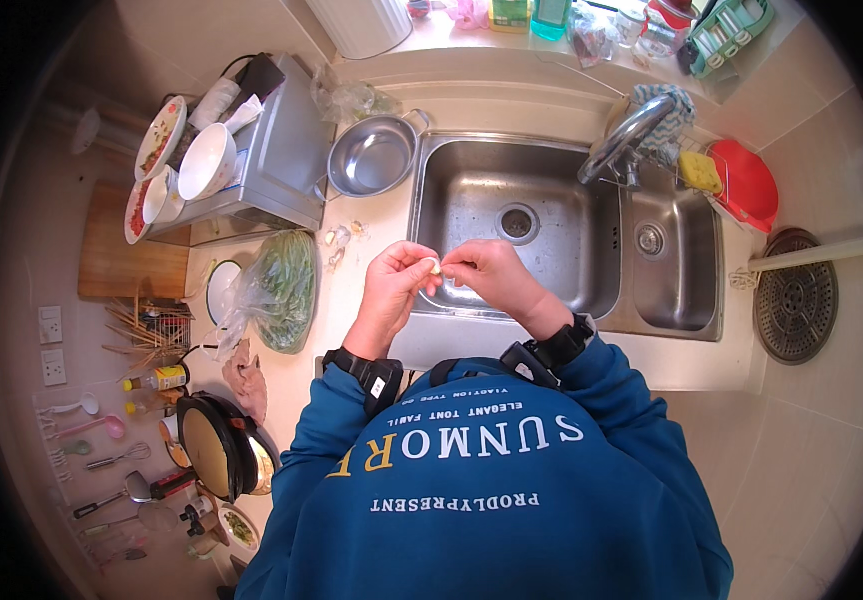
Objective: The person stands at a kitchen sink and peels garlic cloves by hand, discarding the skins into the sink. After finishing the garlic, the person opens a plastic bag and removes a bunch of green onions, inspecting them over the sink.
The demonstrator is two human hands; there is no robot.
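Observation:
My left hand [398,281] pinches a small pale garlic clove [436,267] between thumb and fingers. The thumb and fingertips of my right hand [493,271] close on the clove's other side. Both hands are above the near left edge of the steel double sink [476,180]. To the left of my left hand, garlic pieces and loose papery skins [337,244] lie on the pale counter [360,300].
A steel two-handled pot [373,156] stands left of the sink, below a faucet [630,135] in height. A clear bag of green vegetables [281,292] lies left. Bowls [207,162] top a silver appliance [281,150]. A red basin [748,184] leans at right.

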